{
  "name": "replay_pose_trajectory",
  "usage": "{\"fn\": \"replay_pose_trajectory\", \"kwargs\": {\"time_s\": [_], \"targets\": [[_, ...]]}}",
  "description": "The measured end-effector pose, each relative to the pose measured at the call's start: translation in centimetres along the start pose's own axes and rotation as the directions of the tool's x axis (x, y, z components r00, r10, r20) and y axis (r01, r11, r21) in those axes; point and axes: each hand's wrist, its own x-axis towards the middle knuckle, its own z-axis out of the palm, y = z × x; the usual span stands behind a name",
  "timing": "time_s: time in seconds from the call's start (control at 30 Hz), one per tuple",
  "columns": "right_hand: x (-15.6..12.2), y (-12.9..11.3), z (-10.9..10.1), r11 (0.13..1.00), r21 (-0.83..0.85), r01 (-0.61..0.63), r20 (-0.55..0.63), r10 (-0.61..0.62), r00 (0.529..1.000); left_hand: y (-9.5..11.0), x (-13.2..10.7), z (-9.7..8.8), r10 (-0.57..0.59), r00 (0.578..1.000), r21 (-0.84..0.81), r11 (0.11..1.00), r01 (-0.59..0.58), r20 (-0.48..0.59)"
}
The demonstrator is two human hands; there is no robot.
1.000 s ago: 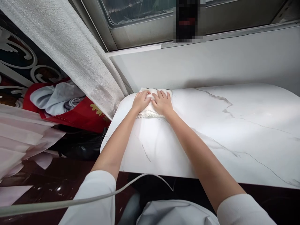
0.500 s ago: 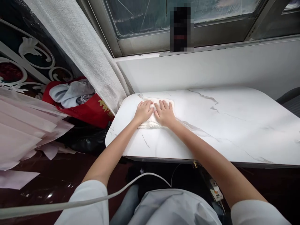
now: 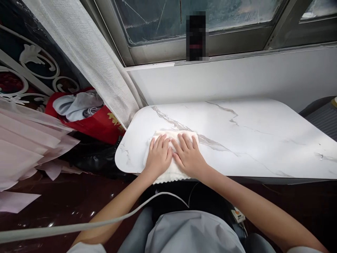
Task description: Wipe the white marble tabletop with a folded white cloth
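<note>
A folded white cloth (image 3: 171, 174) lies at the near left edge of a white marble-patterned tabletop (image 3: 237, 140). My left hand (image 3: 157, 157) presses flat on the cloth's left half, fingers stretched out. Right beside it, touching, my right hand (image 3: 188, 154) lies flat on the cloth's right half with fingers spread. Part of the cloth hangs slightly over the table's front edge. Most of the cloth is hidden under both palms.
A pale curtain (image 3: 86, 59) hangs at the left by the window (image 3: 184, 21). A red bag with grey clothes (image 3: 81, 112) and pink pleated fabric (image 3: 28, 144) lie on the dark floor to the left. A white cable (image 3: 105, 221) crosses my lap. A power strip (image 3: 238, 215) lies below the table.
Both hands slid the cloth from the table's far left corner toward me, down to the near edge. The hands stayed flat on it throughout.
</note>
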Motion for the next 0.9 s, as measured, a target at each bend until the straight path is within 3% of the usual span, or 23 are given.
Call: {"fn": "replay_pose_trajectory", "kwargs": {"time_s": [0.2,0.47,0.7,0.9], "targets": [[-2.4,1.1,-0.8,1.0,0.023,0.0,-0.029,0.001,1.0,2.3,-0.8,0.0,0.04,0.999,0.006,0.999,-0.04,-0.026],[-3.0,3.9,-1.3,1.0,0.014,-0.022,0.018,0.021,1.0,4.5,1.2,0.4,0.053,0.998,-0.005,0.999,-0.053,0.03],[-0.5,6.1,-0.6,0.994,-0.031,-0.102,0.082,0.105,0.991,3.7,5.4,2.0,0.106,0.99,0.008,0.994,-0.107,0.091],[4.0,10.4,-0.1,0.994,-0.007,-0.112,0.181,0.112,0.977,3.0,11.1,3.7,0.061,0.995,-0.032,0.998,-0.059,0.072]]}}
